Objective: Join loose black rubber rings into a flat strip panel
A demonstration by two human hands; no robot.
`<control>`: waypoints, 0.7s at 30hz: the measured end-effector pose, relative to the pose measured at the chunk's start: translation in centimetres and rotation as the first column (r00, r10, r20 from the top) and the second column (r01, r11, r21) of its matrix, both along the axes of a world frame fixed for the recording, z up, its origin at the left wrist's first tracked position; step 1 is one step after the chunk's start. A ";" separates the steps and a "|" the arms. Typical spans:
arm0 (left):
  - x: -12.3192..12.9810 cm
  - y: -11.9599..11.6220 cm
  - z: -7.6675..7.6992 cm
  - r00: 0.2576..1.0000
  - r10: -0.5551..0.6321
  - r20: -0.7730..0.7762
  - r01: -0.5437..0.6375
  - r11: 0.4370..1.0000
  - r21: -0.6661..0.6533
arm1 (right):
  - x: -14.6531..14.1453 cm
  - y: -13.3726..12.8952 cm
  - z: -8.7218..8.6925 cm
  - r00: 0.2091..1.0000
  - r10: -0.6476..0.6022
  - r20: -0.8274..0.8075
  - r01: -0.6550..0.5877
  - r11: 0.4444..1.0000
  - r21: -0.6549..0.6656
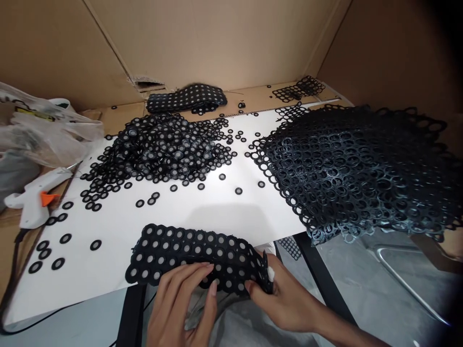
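Note:
In front of me is a strip of joined black rings with pale round centres point(195, 238), held up at the near edge of the white board. Its right end bends down into my right hand point(285, 294), whose thumb lies on top while the other fingers are mostly hidden. My left hand point(184, 303) rests against the strip's front edge, fingers stretched over it and thumb apart from the index finger. Whether a single ring is under those fingertips I cannot tell. Beyond the strip, loose black rings point(170, 149) form a heap, with several scattered around it.
A big stack of black lattice sheets with open holes point(347, 168) overhangs the white board point(267, 212) at right. At left lie a white glue gun point(36, 197) with its cord and a plastic bag point(47, 130). More ring strips point(186, 98) lie behind, before cardboard walls point(217, 43).

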State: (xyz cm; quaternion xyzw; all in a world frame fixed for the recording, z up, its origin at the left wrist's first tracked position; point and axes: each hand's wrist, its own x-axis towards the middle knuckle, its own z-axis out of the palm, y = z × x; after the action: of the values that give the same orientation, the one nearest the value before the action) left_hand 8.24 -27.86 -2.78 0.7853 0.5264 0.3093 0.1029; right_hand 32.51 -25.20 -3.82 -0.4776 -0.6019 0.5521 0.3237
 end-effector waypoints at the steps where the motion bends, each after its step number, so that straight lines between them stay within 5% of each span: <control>1: 0.0 0.0 0.0 1.000 -0.003 -0.004 0.003 1.000 0.006 | -0.1 -0.1 0.4 1.000 0.007 -0.013 -0.007 1.000 0.004; 7: 0.1 -0.3 0.2 0.999 0.026 0.032 -0.025 1.000 -0.013 | -0.5 -1.5 1.7 1.000 -0.030 -0.005 0.030 1.000 -0.004; 16: -0.8 -0.8 0.3 0.974 0.186 0.128 -0.162 0.970 -0.183 | -2.2 -3.9 -2.2 0.956 -0.256 -0.144 0.214 0.942 -0.258; 21: -0.8 -0.9 0.6 0.973 0.196 0.123 -0.171 0.967 -0.188 | -2.8 -4.1 -2.7 0.947 -0.268 -0.175 0.227 0.948 -0.221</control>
State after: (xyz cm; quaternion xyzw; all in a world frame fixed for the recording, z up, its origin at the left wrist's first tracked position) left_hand 7.48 -28.80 -2.20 0.6973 0.6136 0.3242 0.1793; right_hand 29.75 -29.29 -6.53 -0.5208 -0.4429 0.6096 0.4013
